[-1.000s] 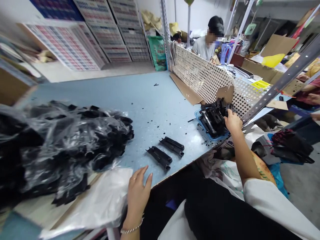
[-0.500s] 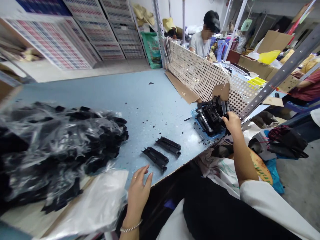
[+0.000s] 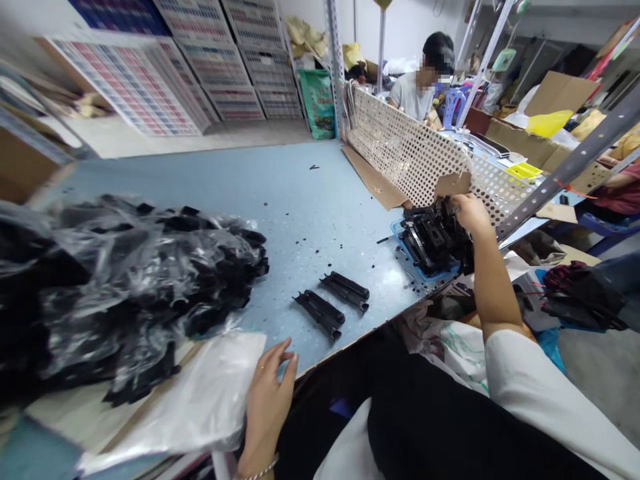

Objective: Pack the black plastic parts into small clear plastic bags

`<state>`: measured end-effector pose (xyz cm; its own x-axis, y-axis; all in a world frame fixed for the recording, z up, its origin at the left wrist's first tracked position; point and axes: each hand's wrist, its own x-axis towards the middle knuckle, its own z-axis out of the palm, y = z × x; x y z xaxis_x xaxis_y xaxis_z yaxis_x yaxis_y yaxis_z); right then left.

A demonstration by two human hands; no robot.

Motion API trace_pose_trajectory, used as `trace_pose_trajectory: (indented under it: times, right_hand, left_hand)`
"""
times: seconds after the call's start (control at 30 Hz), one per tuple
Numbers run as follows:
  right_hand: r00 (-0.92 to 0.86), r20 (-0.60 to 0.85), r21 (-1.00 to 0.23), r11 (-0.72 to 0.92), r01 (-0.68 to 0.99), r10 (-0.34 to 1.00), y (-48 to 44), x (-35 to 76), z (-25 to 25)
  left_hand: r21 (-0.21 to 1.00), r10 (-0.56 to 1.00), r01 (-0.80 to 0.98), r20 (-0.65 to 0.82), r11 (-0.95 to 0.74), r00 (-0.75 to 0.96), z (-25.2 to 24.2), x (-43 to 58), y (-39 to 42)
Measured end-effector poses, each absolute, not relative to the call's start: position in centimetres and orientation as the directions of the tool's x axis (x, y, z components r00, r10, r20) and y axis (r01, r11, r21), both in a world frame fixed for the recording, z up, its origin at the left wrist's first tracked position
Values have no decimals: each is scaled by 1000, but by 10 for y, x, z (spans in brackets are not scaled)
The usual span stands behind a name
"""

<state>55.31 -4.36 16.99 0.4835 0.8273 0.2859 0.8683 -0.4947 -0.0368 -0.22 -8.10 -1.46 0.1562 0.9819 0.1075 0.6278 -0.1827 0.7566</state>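
Note:
My right hand [image 3: 473, 215] reaches into a blue plastic basket [image 3: 399, 230] heaped with long black plastic parts [image 3: 430, 233]. Its fingers are bent around a part at the back of the pile, and their tips are partly hidden. At the table's front edge, my left hand [image 3: 271, 387] is open and holds nothing, beside a stack of clear plastic bags [image 3: 215, 387]. Two narrow black pieces, a nearer one [image 3: 320, 315] and a farther one [image 3: 345, 291], lie side by side on the blue table [image 3: 240, 163], just beyond my left hand.
On the left is a large heap of bagged black parts [image 3: 165, 267]. A white perforated panel [image 3: 410, 147] and a metal post [image 3: 570, 153] border the right side. Small black scraps dot the tabletop. A person [image 3: 415, 90] sits beyond the panel.
My right hand has moved from the near right side of the basket toward the back of the pile. My left hand stays by the table edge. The view has shifted slightly.

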Motion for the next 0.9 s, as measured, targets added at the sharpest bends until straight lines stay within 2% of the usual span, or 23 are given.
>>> trace_pose_trajectory:
  times: [0.13,0.2,0.33,0.43,0.5,0.57,0.63,0.67,0.77,0.83,0.9]
  right_hand:
    - [506,127,77,-517,852,853,-43,554,173]
    - [467,133,77,-479,875,874,-41,554,174]
    - [363,255,-66,-358,931,896,-44,554,182]
    - [243,407,-218,-164,962,881,-54,527,191]
    - [128,485,-295,24,955,865,-62,484,189]
    - [-17,507,-353,225,908,862,-71,428,176]
    - [-204,487,-426,435,793,849,-80,370,155]
    - [-310,453,-476,521,708,836,-84,345,143]
    - [-487,408,-575,632,520,772,-85,299,116]
    - [-446,406,-582,602,547,798,-74,290,109]
    - [-381,395,-527,545,652,836,-58,288,111]
  left_hand:
    - [776,985,608,94,-165,148,-14,1,-82]
    - [785,983,596,96,-171,155,-13,5,-83]
    - [810,983,561,95,-169,160,-12,7,-83]
    - [841,978,514,80,-169,191,-4,18,-80]
    - [910,973,391,51,-138,225,11,39,-75]
    - [991,967,126,2,-35,254,33,69,-67]
    - [965,962,-237,-48,115,270,57,97,-56]
    - [919,948,-340,-96,201,302,67,107,-51]
    - [867,950,-424,-154,262,272,89,113,-44]
    - [897,968,-389,-132,208,214,94,103,-51]
    - [920,969,-345,-112,184,218,93,90,-65]
